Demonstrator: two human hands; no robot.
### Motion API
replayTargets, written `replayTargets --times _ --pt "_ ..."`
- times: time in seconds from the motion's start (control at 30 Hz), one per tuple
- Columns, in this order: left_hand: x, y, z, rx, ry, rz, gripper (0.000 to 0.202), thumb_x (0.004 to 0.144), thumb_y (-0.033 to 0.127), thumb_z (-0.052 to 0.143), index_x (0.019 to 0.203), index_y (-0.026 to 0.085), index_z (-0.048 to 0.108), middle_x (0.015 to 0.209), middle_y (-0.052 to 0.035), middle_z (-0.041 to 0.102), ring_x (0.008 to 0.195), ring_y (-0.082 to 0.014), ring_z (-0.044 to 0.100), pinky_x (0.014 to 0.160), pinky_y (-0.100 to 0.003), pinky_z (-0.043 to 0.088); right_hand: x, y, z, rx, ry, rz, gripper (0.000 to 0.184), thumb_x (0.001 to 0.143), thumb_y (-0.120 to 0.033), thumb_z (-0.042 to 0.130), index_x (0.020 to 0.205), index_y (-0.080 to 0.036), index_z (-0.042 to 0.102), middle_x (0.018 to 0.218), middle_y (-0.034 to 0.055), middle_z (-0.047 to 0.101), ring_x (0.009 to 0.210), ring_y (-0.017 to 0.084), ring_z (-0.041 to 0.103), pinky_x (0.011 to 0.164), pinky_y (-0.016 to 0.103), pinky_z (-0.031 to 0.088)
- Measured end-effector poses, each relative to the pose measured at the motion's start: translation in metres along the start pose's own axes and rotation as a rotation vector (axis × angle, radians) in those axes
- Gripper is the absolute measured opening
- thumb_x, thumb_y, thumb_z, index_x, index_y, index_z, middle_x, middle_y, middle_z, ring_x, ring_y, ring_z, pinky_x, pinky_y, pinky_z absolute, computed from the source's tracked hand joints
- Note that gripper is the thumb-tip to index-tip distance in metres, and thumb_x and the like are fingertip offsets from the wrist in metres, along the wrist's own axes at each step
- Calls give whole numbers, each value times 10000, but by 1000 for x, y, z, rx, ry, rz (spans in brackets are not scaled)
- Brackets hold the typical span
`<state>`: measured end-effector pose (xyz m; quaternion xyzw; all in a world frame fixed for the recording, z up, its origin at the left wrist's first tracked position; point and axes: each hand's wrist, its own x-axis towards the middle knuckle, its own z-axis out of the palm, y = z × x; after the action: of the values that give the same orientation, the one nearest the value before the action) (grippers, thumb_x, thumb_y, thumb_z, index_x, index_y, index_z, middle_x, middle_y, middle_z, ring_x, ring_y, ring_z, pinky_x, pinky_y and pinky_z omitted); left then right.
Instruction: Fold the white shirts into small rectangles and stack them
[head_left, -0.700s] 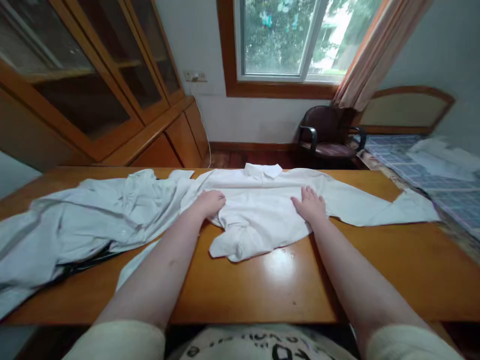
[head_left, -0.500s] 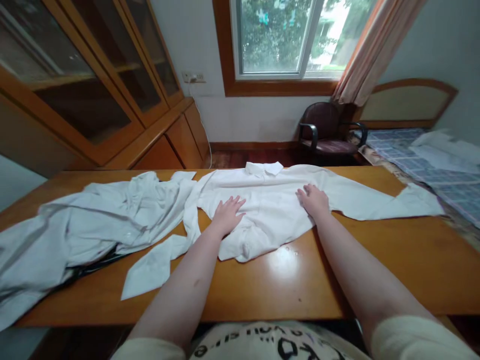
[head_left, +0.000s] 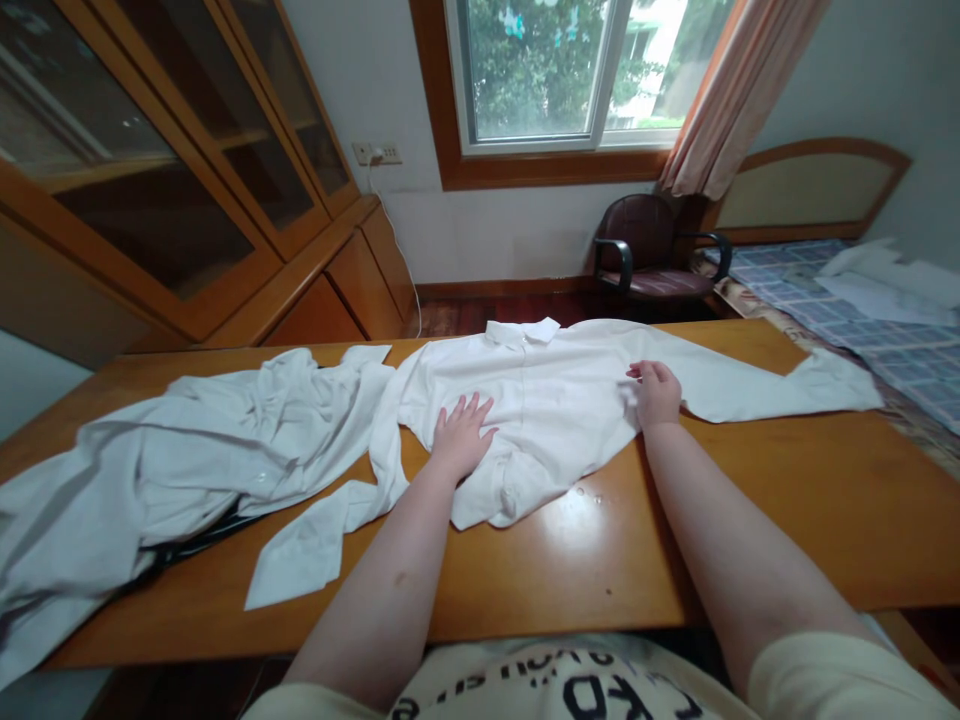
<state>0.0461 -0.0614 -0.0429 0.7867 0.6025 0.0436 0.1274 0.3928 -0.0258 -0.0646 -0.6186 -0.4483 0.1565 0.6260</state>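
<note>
A white collared shirt [head_left: 555, 400] lies front up across the wooden table [head_left: 525, 590]. Its collar points toward the window, and its sleeves stretch to either side; the lower hem is rumpled. My left hand [head_left: 461, 440] rests flat on the shirt's left half, fingers spread. At the shirt's right side, near the underarm, my right hand [head_left: 658, 392] has its fingers curled in and pinched on the cloth. The exact grip is partly hidden behind the hand.
A heap of white clothes [head_left: 225, 430] covers the table's left part, with something black under it. Beyond the table are a glass-door cabinet [head_left: 292, 240], an armchair [head_left: 645, 250], and a bed [head_left: 840, 300] on the right.
My right hand has slid right to the shirt's side, and its fingers have gone from spread to curled in. My left hand stays flat in nearly the same spot.
</note>
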Motion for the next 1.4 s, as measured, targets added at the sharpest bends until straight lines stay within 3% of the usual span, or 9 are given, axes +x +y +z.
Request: replayTargets --times 0.13,0.3,0.4,0.53,0.6,0.7,0.9,1.2,1.4 --pt "5 -3 -4 -21 8 -4 548 892 418 463 1423 295 406 1530 -46 325 1408 -261 276 1134 -495 176 -15 -33 4 -193 -334 -377 292 808 -483 575 832 -212 681 861 65 675 821 214 581 842 382 446" --pt "10 -8 -7 -58 19 -12 546 887 422 467 1417 299 418 1526 -28 333 1406 -254 282 1135 -480 183 -46 -77 22 -210 -1042 -364 376 786 -529 629 954 -202 708 820 46 689 648 163 572 651 299 458" --pt "14 -14 -7 -118 23 -29 542 872 409 490 1400 295 445 1519 -27 344 1411 -256 271 1139 -491 164 -61 -88 30 -241 -1249 -398 587 667 -576 729 1124 -211 679 1064 87 690 917 241 630 838 351 463" --pt "20 -24 -7 -326 91 -39 439 853 372 505 1269 259 592 1439 -48 470 1374 -261 346 1135 -477 187 -67 -84 36 -335 -1380 -464 922 486 -549 833 1307 -221 571 1402 132 498 1270 346 455 1074 462 295" --pt "22 -29 -6 -513 149 -66 375 843 344 502 1163 233 664 1313 -64 595 1285 -257 466 1103 -445 273 -67 -79 37 -354 -1381 -463 899 477 -486 847 1294 -219 582 1412 133 487 1279 350 447 1076 473 296" --pt "23 -31 -5 -814 246 -147 322 806 335 523 1031 197 708 1079 -71 708 1065 -240 614 975 -388 427 -66 -73 39 -263 -1309 -406 526 615 -363 777 1112 -216 690 1290 116 601 1178 303 551 1027 434 374" --pt "13 -21 -14 -1183 456 -104 254 758 330 549 906 164 671 922 -65 710 897 -198 648 873 -345 489 -60 -66 38 -143 -1076 -5 169 778 -280 565 843 -214 705 867 13 726 844 211 661 792 326 500" --pt "3 -11 -16 -1051 -64 271 585 663 247 626 1242 174 593 1257 -91 626 1162 -282 566 1004 -414 428 -53 -51 44 209 -759 439 330 667 -500 679 781 -211 569 668 -3 636 615 177 592 576 293 466" --pt "-2 6 -25 -671 -70 425 770 631 234 694 1371 242 483 1378 -35 538 1228 -269 515 1071 -382 363 -56 -56 46 -193 -517 202 286 665 -461 671 753 -231 527 662 -13 583 580 163 531 541 288 420"
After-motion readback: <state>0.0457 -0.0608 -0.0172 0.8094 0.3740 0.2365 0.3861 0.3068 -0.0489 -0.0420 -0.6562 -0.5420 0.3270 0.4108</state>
